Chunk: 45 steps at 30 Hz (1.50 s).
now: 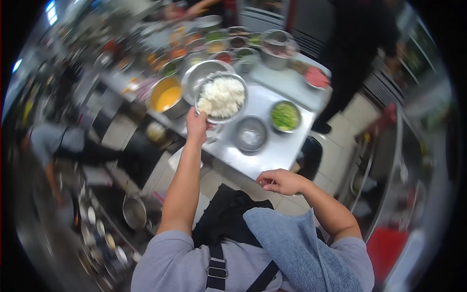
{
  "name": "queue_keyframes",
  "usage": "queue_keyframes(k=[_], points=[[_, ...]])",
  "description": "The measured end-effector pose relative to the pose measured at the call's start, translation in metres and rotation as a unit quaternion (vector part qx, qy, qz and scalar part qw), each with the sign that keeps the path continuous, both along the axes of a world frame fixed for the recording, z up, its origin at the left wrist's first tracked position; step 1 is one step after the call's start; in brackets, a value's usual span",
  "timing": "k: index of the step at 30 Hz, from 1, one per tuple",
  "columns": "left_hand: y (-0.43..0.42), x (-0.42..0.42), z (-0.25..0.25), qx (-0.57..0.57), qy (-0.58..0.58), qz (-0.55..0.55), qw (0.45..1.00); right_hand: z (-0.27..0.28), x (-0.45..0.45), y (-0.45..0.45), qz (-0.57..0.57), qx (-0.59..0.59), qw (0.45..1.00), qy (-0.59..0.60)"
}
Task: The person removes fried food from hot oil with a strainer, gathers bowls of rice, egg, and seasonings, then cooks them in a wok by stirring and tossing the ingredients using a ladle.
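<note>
My left hand [197, 127] grips the near rim of a metal bowl heaped with white rice [221, 97], over the steel table [228, 148]. Its fingers are partly hidden under the bowl. My right hand [277, 182] hangs near the table's front edge, fingers curled together; whether anything small is between them is too blurred to tell. Between the two hands, farther in, stands a metal bowl [250, 134] with something pale at its bottom. To its right is a bowl of chopped greens [285, 116]. A large empty-looking metal bowl [194, 73] lies behind the rice.
A pot of yellow liquid [166, 94] stands left of the rice. Several ingredient bowls crowd the back, near a tall pot [276, 51]. Pink food [316, 77] sits at the right corner. People in dark clothes stand behind; another person [58, 141] bends at left.
</note>
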<state>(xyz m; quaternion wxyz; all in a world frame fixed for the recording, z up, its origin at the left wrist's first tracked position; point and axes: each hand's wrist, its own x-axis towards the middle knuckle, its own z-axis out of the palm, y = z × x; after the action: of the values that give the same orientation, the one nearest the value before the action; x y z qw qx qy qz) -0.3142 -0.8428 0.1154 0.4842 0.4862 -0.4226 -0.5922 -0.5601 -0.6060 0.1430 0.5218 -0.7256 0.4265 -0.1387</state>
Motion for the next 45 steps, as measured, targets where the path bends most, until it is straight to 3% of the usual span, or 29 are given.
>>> queue_keyframes(k=[2, 4, 6, 8, 10, 12, 14, 15, 16, 17, 18, 20, 21, 22, 23, 26, 28, 30, 31, 32, 33, 34, 35, 37, 40, 42, 44, 45], points=[[0.045, 0.078, -0.002, -0.002, -0.023, 0.044, 0.999, 0.004, 0.030, -0.022, 0.071, 0.009, 0.996, -0.046], [0.110, 0.153, -0.012, -0.012, -0.069, 0.088, 0.994, 0.023, 0.067, -0.040, 0.252, 0.114, 0.949, -0.149], [0.192, 0.217, -0.023, 0.043, -0.111, 0.162, 0.980, 0.053, 0.115, -0.047, 0.482, 0.111, 0.836, -0.236], [0.285, 0.264, -0.025, 0.069, -0.124, 0.269, 0.953, 0.081, 0.171, -0.042, 0.642, 0.078, 0.735, -0.204], [0.376, 0.292, -0.027, 0.107, -0.095, 0.380, 0.914, 0.101, 0.232, -0.038, 0.689, 0.038, 0.700, -0.184], [0.468, 0.308, -0.036, 0.123, -0.118, 0.494, 0.852, 0.111, 0.290, -0.029, 0.633, 0.029, 0.682, -0.365], [0.546, 0.300, -0.022, 0.136, -0.119, 0.591, 0.786, 0.141, 0.342, -0.005, 0.586, 0.108, 0.667, -0.447], [0.574, 0.290, -0.004, 0.140, -0.111, 0.632, 0.754, 0.156, 0.372, 0.013, 0.580, 0.137, 0.624, -0.505], [0.601, 0.281, 0.006, 0.074, 0.059, 0.682, 0.725, 0.172, 0.396, 0.042, 0.559, 0.244, 0.568, -0.552], [0.568, 0.258, 0.027, 0.105, -0.076, 0.875, 0.466, 0.194, 0.417, 0.073, 0.541, 0.347, 0.491, -0.588], [0.573, 0.246, 0.026, 0.121, -0.060, 0.875, 0.465, 0.215, 0.429, 0.104, 0.540, 0.357, 0.504, -0.572], [0.575, 0.230, 0.019, -0.049, -0.289, 0.895, 0.336, 0.250, 0.455, 0.157, 0.577, 0.289, 0.384, -0.661], [0.628, 0.232, 0.011, -0.251, -0.360, 0.767, 0.469, 0.255, 0.455, 0.200, 0.559, 0.300, 0.348, -0.690], [0.759, 0.234, -0.028, 0.062, -0.009, 0.850, 0.524, 0.255, 0.446, 0.234, 0.544, 0.313, 0.307, -0.716], [0.778, 0.225, -0.032, 0.030, 0.002, 0.863, 0.504, 0.257, 0.448, 0.243, 0.553, 0.318, 0.297, -0.710], [0.799, 0.217, -0.027, -0.036, 0.021, 0.895, 0.444, 0.261, 0.464, 0.253, 0.697, 0.487, 0.176, -0.496], [0.816, 0.213, -0.028, -0.055, 0.029, 0.914, 0.402, 0.244, 0.489, 0.300, 0.751, 0.336, 0.206, -0.529], [0.839, 0.218, -0.034, 0.002, 0.031, 0.924, 0.380, 0.218, 0.529, 0.322, 0.811, 0.290, 0.187, -0.473], [0.897, 0.218, -0.110, -0.023, 0.087, 0.919, 0.385, 0.201, 0.563, 0.326, 0.875, 0.229, 0.220, -0.366], [0.849, 0.227, -0.045, -0.038, 0.024, 0.941, 0.336, 0.181, 0.596, 0.325, 0.910, 0.117, 0.311, -0.249], [0.853, 0.234, -0.041, -0.051, 0.034, 0.937, 0.343, 0.142, 0.637, 0.328, 0.871, -0.045, 0.357, -0.335], [0.860, 0.241, -0.044, -0.033, 0.023, 0.942, 0.334, 0.099, 0.680, 0.327, 0.807, -0.216, 0.439, -0.332], [0.868, 0.244, -0.044, -0.053, 0.056, 0.938, 0.339, 0.058, 0.722, 0.324, 0.757, -0.349, 0.491, -0.253], [0.884, 0.251, -0.044, -0.061, 0.064, 0.946, 0.312, 0.022, 0.765, 0.325, 0.696, -0.401, 0.595, -0.008], [0.904, 0.262, -0.027, -0.068, 0.047, 0.959, 0.272, -0.018, 0.795, 0.350, 0.713, -0.394, 0.580, -0.021], [0.924, 0.269, -0.010, -0.050, 0.029, 0.970, 0.235, -0.040, 0.811, 0.374, 0.737, -0.339, 0.582, 0.049], [0.936, 0.277, 0.011, -0.082, 0.011, 0.974, 0.210, -0.045, 0.830, 0.390, 0.741, -0.319, 0.590, 0.030], [0.941, 0.279, 0.016, -0.096, 0.004, 0.976, 0.196, -0.060, 0.851, 0.390, 0.758, -0.252, 0.599, -0.053]])
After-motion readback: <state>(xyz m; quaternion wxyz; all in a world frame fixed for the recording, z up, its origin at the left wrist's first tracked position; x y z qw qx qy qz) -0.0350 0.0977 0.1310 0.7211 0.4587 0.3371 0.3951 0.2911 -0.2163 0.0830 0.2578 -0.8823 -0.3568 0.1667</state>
